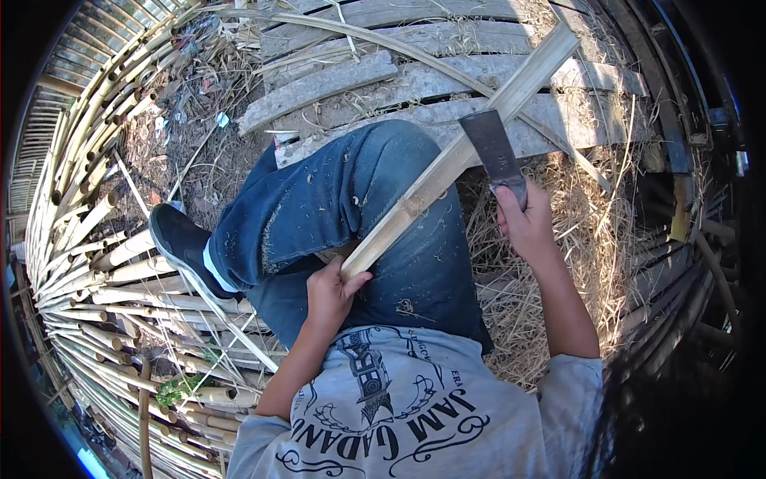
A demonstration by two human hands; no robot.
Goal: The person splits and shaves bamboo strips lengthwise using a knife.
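Observation:
A long split bamboo strip [411, 203] slants across my raised knee, from lower left to upper right. My left hand [333, 289] is wrapped round its near end. In my right hand [524, 217] is a cleaver-like knife [492, 148] with a broad dark blade, gripped by its handle. The blade lies over the strip beyond the knee; whether it touches the bamboo cannot be made out.
Weathered wooden planks [431, 76] lie ahead, with a thin bamboo strip [399, 49] across them. Stacked bamboo poles [120, 275] fill the left side. Straw-like shavings [550, 295] cover the ground at right. A loose board [319, 92] rests beyond my leg.

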